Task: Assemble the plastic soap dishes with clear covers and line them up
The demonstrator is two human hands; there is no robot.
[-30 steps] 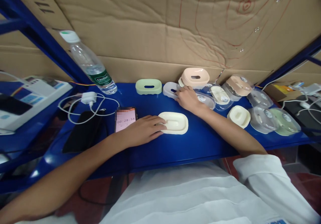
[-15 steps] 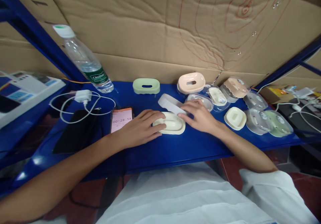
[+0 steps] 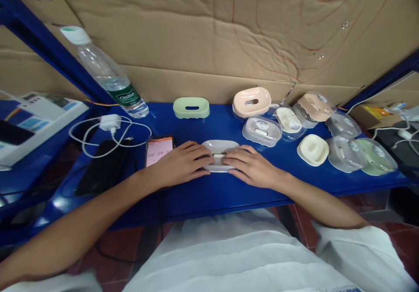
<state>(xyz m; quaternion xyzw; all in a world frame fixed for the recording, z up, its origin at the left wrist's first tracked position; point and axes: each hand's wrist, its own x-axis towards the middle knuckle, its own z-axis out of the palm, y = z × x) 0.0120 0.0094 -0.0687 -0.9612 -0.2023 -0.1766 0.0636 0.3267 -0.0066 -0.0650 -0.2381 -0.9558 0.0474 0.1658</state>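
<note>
Right in front of me a pale grey soap dish tray (image 3: 222, 144) lies over a cream base, which is mostly hidden; a cream bar shows through its slot. My left hand (image 3: 188, 163) grips the left end, its fingers over the rim. At the right end, my right hand (image 3: 252, 165) has its fingers closed over the tray and its edge. Behind them sits a light green soap dish (image 3: 191, 108). A clear-lidded soap dish (image 3: 262, 131) is beyond my right hand, and a cream one (image 3: 313, 150) rests to the right.
Several more soap dishes stand at the right, including a peach one (image 3: 252, 102) and a green one under a clear lid (image 3: 376, 156). To the left are a phone (image 3: 159, 148), a white charger with cable (image 3: 110, 122) and a water bottle (image 3: 108, 76). Cardboard (image 3: 163, 34) walls the back.
The grey tray, tilted in my right hand before, has come down flat onto the cream base. My right hand has moved down to its right end; my left hand stays at the left end.
</note>
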